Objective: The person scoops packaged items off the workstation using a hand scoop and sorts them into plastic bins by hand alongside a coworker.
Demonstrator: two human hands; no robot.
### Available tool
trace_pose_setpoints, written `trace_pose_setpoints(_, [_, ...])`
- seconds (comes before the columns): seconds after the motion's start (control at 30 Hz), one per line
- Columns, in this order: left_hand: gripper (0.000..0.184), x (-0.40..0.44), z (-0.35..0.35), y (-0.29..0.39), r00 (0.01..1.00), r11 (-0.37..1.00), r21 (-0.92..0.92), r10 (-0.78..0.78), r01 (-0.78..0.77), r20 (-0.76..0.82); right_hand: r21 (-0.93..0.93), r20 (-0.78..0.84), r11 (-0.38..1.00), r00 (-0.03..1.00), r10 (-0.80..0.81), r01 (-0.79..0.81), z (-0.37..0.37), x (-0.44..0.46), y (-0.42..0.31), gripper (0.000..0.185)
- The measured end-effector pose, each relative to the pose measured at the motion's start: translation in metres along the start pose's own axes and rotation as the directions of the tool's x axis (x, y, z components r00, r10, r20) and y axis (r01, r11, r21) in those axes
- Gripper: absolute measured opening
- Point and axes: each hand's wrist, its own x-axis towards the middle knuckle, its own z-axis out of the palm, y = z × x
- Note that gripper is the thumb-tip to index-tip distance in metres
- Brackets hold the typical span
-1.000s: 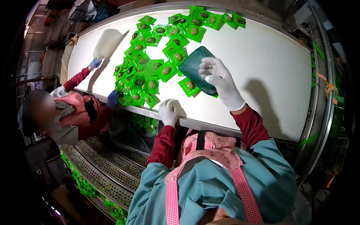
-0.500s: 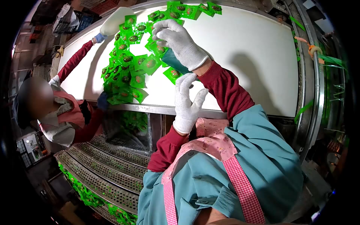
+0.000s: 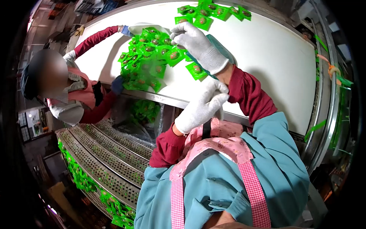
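My left hand [image 3: 202,105], in a white knit glove, has its fingers bent toward the thumb beside my right sleeve [image 3: 249,93]. Whatever those fingertips hold, if anything, is hidden. Over the white table [image 3: 267,49], my right hand [image 3: 192,42] wears the same kind of glove, its fingers curled. A teal board [image 3: 221,49] shows on both sides of this hand and seems gripped in it; the thumb is hidden. One green packet [image 3: 196,70] with a dark oval item lies below my right hand. A heap of similar green packets [image 3: 143,63] spreads to its left.
Across on the left, a co-worker [image 3: 76,91] has one gloved hand on a white board [image 3: 146,27] behind the heap. More packets [image 3: 202,13] lie at the far edge. Below are perforated metal trays [image 3: 103,160] and a plastic-lined container [image 3: 137,128]. Metal rails [image 3: 331,110] run along the right.
My left fingers have closed toward the thumb and come nearer my right sleeve. The teal board now shows more to the right of my hand. The co-worker's white board has pressed the heap closer together.
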Motion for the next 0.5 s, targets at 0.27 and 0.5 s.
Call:
trace_pose_setpoints(0.27, [0.033,-0.028,-0.007,0.028,0.956,0.980,0.009,0.194,-0.201,0.221,-0.239,0.243,0.932,0.946,-0.216,0.274,0.044,-0.006,-0.034,0.028])
trace_pose_setpoints(0.5, [0.047,-0.054,-0.016,0.016,0.840,0.929,-0.297,-0.026,0.220,0.541,-0.360,0.578,0.877,0.814,-0.059,0.319,0.096,-0.033,-0.150,0.031])
